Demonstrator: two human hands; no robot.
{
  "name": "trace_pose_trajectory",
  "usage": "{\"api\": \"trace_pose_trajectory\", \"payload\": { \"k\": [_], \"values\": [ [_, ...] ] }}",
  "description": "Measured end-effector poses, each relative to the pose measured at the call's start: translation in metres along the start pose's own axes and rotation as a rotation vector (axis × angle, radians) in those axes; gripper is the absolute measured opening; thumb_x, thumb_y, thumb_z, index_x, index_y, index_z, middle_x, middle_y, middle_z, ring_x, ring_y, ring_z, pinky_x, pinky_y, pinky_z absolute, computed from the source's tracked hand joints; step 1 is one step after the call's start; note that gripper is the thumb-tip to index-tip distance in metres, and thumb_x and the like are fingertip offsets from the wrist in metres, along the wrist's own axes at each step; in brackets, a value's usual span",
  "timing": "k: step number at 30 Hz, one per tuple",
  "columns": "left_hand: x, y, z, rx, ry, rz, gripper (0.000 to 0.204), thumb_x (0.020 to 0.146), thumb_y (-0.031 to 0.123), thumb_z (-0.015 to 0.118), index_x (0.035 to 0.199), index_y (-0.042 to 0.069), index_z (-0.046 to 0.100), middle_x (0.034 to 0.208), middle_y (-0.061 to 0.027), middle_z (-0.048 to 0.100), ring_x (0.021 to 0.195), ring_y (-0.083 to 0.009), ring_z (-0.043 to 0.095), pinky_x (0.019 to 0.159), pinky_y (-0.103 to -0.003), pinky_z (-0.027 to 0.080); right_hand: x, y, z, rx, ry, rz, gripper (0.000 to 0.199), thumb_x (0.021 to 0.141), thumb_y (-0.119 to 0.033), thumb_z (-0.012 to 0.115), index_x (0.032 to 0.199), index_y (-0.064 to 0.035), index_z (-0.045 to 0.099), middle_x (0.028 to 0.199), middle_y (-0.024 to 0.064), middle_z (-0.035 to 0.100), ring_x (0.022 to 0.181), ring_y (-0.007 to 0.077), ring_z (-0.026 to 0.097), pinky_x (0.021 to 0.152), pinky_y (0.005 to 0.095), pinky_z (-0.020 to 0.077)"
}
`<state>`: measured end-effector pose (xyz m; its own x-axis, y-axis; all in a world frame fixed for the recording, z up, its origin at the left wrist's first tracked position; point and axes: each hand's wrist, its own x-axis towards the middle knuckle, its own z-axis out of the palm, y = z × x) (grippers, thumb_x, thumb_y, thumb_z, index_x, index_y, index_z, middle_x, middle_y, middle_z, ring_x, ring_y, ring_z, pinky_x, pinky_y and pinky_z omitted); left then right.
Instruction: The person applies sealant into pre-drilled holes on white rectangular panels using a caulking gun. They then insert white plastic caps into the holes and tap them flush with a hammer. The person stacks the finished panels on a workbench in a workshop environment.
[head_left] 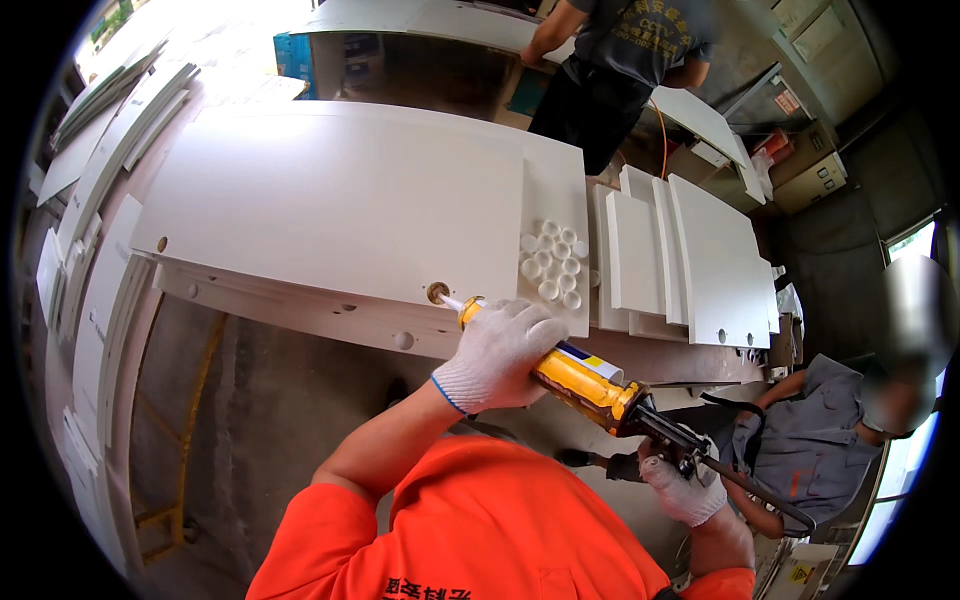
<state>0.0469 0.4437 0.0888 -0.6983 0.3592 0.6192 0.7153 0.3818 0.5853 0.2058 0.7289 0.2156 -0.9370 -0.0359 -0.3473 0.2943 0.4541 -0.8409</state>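
Note:
A yellow and black caulking gun (pixel 590 388) loaded with a cartridge lies slantwise across my body. My left hand (pixel 505 352), in a white knitted glove, is wrapped round its front end. Also gloved, my right hand (pixel 683 485) grips the handle and trigger at the rear. The white nozzle tip reaches a round hole (pixel 437 292) near the close edge of a large white panel (pixel 340 190). A second round hole (pixel 162 244) sits at that panel's left corner. Several small white round caps (pixel 553 262) lie loose just right of the panel.
More white panels (pixel 640 255) stand stacked at the right, and long white boards (pixel 100 330) lie at the left. One person (pixel 640 50) works across the table; another person (pixel 810 435) is close on my right. A yellow metal frame (pixel 185 440) stands below left.

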Motion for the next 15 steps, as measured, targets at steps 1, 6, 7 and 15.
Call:
{"api": "trace_pose_trajectory", "payload": {
  "k": [1, 6, 7, 15],
  "values": [
    [0.000, 0.001, -0.001, -0.011, -0.001, -0.008, 0.047, 0.061, 0.014, 0.089, 0.104, 0.014, 0.069, 0.097, -0.0064, 0.072, 0.090, -0.0326, 0.072, 0.081, -0.047, 0.057, 0.001, -0.004, -0.004, -0.006, -0.023, 0.000, 0.045, 0.089, -0.032, 0.092, 0.116, -0.0004, 0.072, 0.094, 0.0058, 0.073, 0.086, 0.0115, 0.068, 0.077, 0.0296, 0.0570],
    [0.004, 0.001, -0.006, -0.008, 0.050, -0.044, 0.045, 0.062, 0.015, 0.090, 0.101, 0.014, 0.069, 0.094, -0.0068, 0.071, 0.088, -0.0326, 0.072, 0.079, -0.047, 0.057, 0.020, -0.008, -0.020, 0.418, -0.135, 0.116, 0.086, 0.086, -0.067, 0.086, 0.129, 0.0056, 0.067, 0.108, 0.0130, 0.073, 0.091, 0.0175, 0.071, 0.078, 0.0297, 0.0590],
    [0.005, 0.001, -0.007, -0.012, 0.057, -0.045, 0.044, 0.062, 0.016, 0.090, 0.101, 0.014, 0.068, 0.093, -0.0068, 0.071, 0.088, -0.0326, 0.072, 0.079, -0.047, 0.057, 0.021, -0.003, -0.023, 0.405, -0.148, 0.131, 0.088, 0.088, -0.070, 0.082, 0.131, 0.0056, 0.066, 0.110, 0.0134, 0.073, 0.091, 0.0182, 0.071, 0.078, 0.0302, 0.0595],
    [0.018, -0.001, -0.016, 0.051, -0.032, -0.055, 0.043, 0.065, 0.021, 0.091, 0.100, 0.014, 0.067, 0.094, -0.0062, 0.070, 0.090, -0.0315, 0.072, 0.079, -0.046, 0.057, 0.021, -0.003, -0.005, 0.349, -0.038, -0.148, 0.101, 0.088, -0.086, 0.066, 0.138, 0.0014, 0.067, 0.116, 0.0121, 0.074, 0.093, 0.0216, 0.070, 0.074, 0.0341, 0.0567]
  ]
}}
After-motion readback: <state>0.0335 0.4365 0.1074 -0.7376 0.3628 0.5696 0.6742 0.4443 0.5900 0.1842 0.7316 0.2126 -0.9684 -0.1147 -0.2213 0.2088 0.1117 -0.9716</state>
